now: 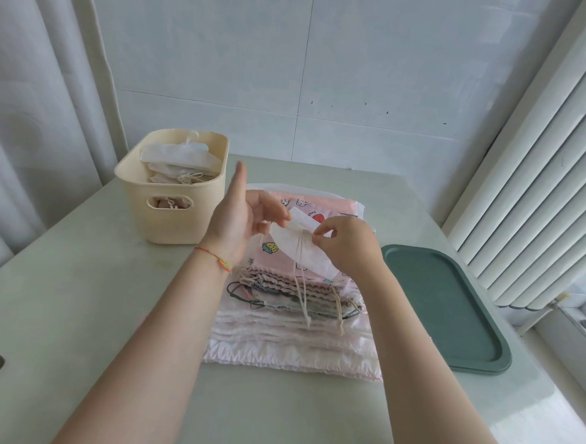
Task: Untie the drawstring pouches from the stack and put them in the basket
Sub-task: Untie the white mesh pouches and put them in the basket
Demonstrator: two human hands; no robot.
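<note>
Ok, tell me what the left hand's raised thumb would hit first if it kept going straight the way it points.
The left hand thumb points up and away; likely nothing on the table, only the tiled wall behind, though depth is unclear.

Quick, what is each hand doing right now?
Left hand: fingers pinch the white pouch, thumb sticking up.
Right hand: fingers pinch the same pouch at its drawstring.
</note>
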